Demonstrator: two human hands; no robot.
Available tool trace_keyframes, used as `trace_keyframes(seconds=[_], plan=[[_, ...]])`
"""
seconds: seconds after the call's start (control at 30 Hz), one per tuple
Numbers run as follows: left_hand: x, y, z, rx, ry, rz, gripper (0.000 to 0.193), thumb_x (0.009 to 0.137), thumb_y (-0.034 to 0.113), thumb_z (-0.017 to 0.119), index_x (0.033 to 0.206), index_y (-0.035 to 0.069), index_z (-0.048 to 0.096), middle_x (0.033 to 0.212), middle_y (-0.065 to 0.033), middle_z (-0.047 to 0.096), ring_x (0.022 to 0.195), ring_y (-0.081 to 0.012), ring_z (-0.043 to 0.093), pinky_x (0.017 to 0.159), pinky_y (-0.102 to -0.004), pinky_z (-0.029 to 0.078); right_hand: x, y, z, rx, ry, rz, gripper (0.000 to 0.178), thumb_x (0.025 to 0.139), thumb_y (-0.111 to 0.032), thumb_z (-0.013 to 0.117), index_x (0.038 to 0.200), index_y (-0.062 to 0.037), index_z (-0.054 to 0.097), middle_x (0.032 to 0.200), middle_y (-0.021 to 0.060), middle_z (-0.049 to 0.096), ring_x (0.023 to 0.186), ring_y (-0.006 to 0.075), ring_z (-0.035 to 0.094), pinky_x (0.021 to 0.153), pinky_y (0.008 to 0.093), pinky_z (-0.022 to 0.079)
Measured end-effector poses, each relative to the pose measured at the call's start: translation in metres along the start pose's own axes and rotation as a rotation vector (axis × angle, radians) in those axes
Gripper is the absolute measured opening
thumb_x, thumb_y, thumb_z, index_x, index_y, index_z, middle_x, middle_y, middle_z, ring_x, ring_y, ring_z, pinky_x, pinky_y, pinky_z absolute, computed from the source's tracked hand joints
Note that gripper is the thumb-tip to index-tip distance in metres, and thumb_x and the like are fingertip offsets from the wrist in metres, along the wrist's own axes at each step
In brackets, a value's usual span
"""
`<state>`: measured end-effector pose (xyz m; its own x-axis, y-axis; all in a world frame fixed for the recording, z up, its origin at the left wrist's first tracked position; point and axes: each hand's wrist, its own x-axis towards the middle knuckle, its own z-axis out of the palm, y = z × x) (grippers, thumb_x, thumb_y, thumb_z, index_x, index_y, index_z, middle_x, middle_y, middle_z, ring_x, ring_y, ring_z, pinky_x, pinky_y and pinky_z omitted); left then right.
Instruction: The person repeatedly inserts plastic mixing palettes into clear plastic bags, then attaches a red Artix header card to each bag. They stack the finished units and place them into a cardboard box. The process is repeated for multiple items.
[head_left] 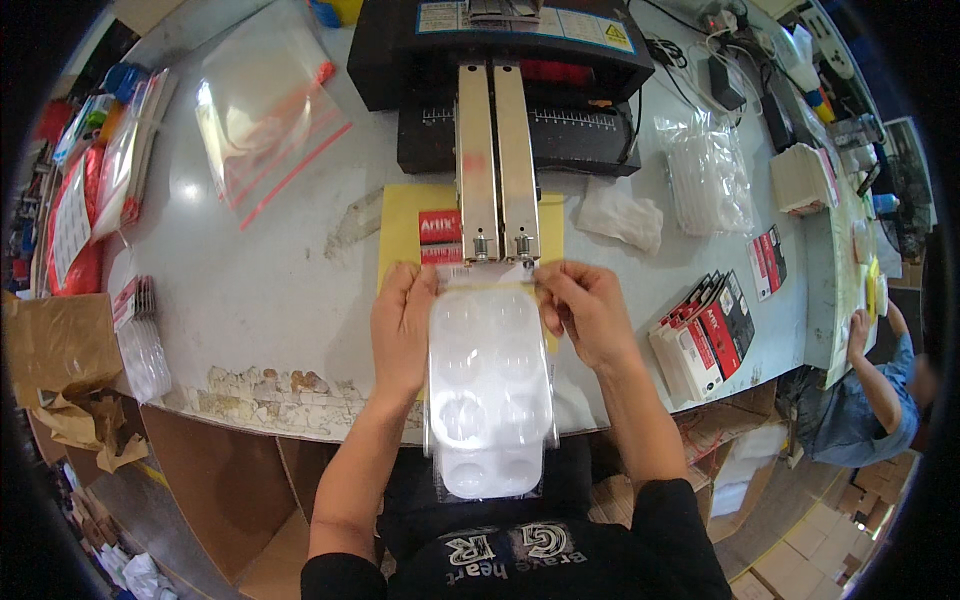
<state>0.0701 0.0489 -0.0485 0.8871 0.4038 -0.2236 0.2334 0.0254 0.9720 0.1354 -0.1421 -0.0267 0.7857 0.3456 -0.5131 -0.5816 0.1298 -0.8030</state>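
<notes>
A white plastic paint palette (485, 340) with round wells lies in front of me, inside a clear bag. Another white palette (470, 472) shows below it, past the table's front edge. My left hand (403, 325) grips the pack's upper left corner, thumb towards the middle. At the upper right corner, my right hand (588, 308) pinches the bag's top edge between thumb and forefinger. That top edge, with a red header card (440, 238) beyond it, meets the tips of the black stapling machine's two long metal arms (497, 165). The arms hide part of the card.
Clear bags with red strips (270, 120) lie at the far left. Packed white palettes (705, 178), a white cloth (622, 214) and stacked red-black cards (700, 340) are on the right. Brown paper (62, 350) hangs at the left edge. A co-worker (870, 400) is at far right.
</notes>
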Motion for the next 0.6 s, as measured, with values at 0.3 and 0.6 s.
trace_keyframes(seconds=[0.3,0.6], plan=[[0.01,-0.014,-0.002,-0.055,-0.034,0.036,0.027,0.096,0.017,0.052,0.075,0.0,0.047,0.074,-0.0031,0.044,0.071,-0.0115,0.042,0.069,-0.0253,0.037,0.002,-0.005,0.0,-0.212,0.031,-0.115,0.021,0.09,-0.014,0.06,0.09,0.0067,0.064,0.07,0.0085,0.062,0.055,0.0129,0.057,0.049,0.0241,0.044],[-0.007,0.018,-0.11,1.131,0.485,0.371,0.03,0.09,0.029,0.06,0.087,-0.001,0.058,0.093,-0.0148,0.055,0.088,-0.0282,0.054,0.08,-0.0367,0.042,-0.1,-0.04,-0.153,-1.328,0.59,-0.451,0.084,0.065,-0.022,0.084,0.131,0.0116,0.043,0.127,0.0262,0.054,0.117,0.0317,0.055,0.099,0.0362,0.042]])
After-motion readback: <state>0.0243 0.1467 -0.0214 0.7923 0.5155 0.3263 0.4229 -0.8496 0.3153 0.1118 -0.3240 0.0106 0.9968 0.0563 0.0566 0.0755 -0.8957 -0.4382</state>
